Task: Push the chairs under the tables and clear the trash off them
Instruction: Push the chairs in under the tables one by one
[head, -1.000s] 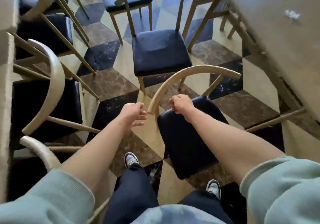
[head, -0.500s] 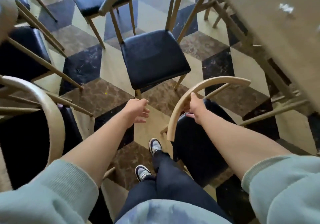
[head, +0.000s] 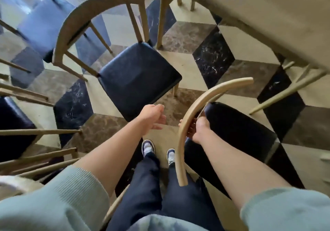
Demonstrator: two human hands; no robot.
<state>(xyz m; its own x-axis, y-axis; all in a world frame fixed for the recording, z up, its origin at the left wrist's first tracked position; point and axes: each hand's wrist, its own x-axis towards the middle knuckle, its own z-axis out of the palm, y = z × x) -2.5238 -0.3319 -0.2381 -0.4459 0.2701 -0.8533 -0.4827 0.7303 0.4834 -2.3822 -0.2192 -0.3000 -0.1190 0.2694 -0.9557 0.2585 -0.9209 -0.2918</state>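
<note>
Our right hand (head: 198, 129) closed around the curved backrest (head: 192, 116) of the chair (head: 237, 132) beside the surface (head: 267, 16), our left hand (head: 152, 117) open and empty, another chair (head: 137, 77) just ahead

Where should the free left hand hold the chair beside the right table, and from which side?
On the curved backrest rail, just nearer its lower end than the right hand, coming from the left. The left hand is empty, and the rail is the chair's nearest bare part.
</note>
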